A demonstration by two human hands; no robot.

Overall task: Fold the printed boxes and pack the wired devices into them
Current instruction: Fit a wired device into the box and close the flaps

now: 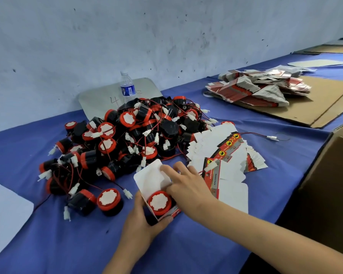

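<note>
My left hand point(145, 218) grips the lower part of an open box point(153, 182) from below, with the thumb curled along its printed red side. One device point(159, 201) sits inside the box, its red rim and white face turned up at the mouth. My right hand point(186, 184) lies over the right side of the box with fingers extended and only slightly bent; the fingertips press on the white flap, and the hand holds nothing. Just beyond the box, a large heap of devices point(127, 135) covers the middle of the blue worktop point(67, 244), their red and black wires and white plugs tangled together. Two loose devices lie to the left of the box, close to my left wrist. A fan of flat boxes point(224, 155) lies directly under and beyond my right hand, touching the heap at its left edge. A second, larger stack of flat boxes point(259, 89) rests on a sheet of cardboard point(325, 103) well apart at the far right. A water bottle point(127, 86) stands upright behind the heap, against the wall. A brown carton point(333, 184) stands at the right edge, near my right forearm. A white sheet point(4, 210) lies at the left edge.
</note>
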